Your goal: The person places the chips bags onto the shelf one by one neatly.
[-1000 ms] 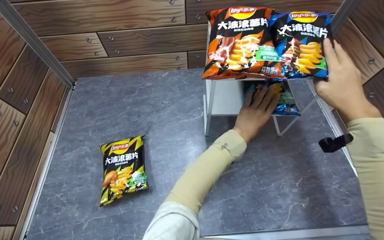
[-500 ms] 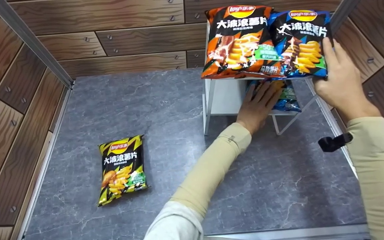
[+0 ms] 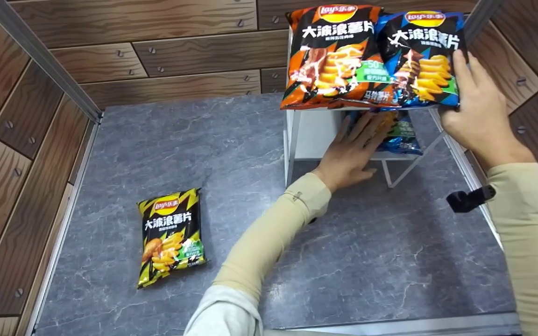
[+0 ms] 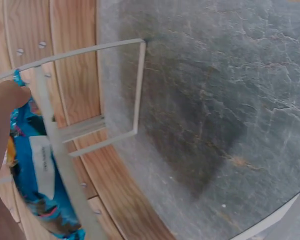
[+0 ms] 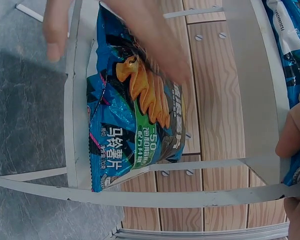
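My left hand [image 3: 350,154] reaches under the upper tier of a white two-tier rack [image 3: 313,140], its straight fingers lying over a blue bag of chips [image 3: 402,137] on the lower tier. In the right wrist view those fingers overlap the lower blue bag [image 5: 125,115], the thumb spread away from it. My right hand [image 3: 479,98] rests along the right side of another blue bag of chips [image 3: 421,65] on top, fingers extended, thumb near its front corner. An orange bag of chips [image 3: 336,60] leans beside it, on its left.
A yellow-and-black bag of chips [image 3: 171,238] lies face up on the grey marbled surface [image 3: 157,144] at the left. Wood-patterned walls [image 3: 203,56] enclose the back and sides. The rack's angled leg [image 3: 399,172] stands below the lower tier. A black camera mount [image 3: 472,198] sticks out from my right sleeve.
My left hand stays over the lower blue bag while its thumb swings outward and its wrist shifts left. The lower bag sits slightly farther back. My right hand and the upper bags hold their places.
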Tool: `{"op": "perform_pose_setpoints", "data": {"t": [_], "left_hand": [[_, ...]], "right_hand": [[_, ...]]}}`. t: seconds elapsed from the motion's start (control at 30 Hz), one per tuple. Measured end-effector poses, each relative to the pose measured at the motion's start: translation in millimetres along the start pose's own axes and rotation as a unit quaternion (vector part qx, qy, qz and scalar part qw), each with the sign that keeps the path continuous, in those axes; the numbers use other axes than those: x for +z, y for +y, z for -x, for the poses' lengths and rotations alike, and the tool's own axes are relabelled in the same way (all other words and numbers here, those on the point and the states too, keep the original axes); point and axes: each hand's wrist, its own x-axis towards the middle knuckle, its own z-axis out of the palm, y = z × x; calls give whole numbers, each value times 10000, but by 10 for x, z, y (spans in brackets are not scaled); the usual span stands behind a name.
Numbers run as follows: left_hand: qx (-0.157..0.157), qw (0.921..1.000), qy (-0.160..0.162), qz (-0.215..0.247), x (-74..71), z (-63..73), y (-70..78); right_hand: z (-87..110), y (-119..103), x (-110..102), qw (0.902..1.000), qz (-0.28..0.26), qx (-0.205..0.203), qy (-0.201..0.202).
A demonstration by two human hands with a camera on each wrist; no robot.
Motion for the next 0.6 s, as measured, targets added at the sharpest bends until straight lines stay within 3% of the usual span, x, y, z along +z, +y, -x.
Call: {"op": "perform_pose_setpoints", "data": {"t": [0.3,0.6], "left_hand": [[-66,9993,295,219,-150,202,-97],[21,9976,145,670,-164,527,-167]], "right_hand": [[8,-9,-1,10000,-9,22,-44],[6,-16,8,10000,7,13,39]]}}
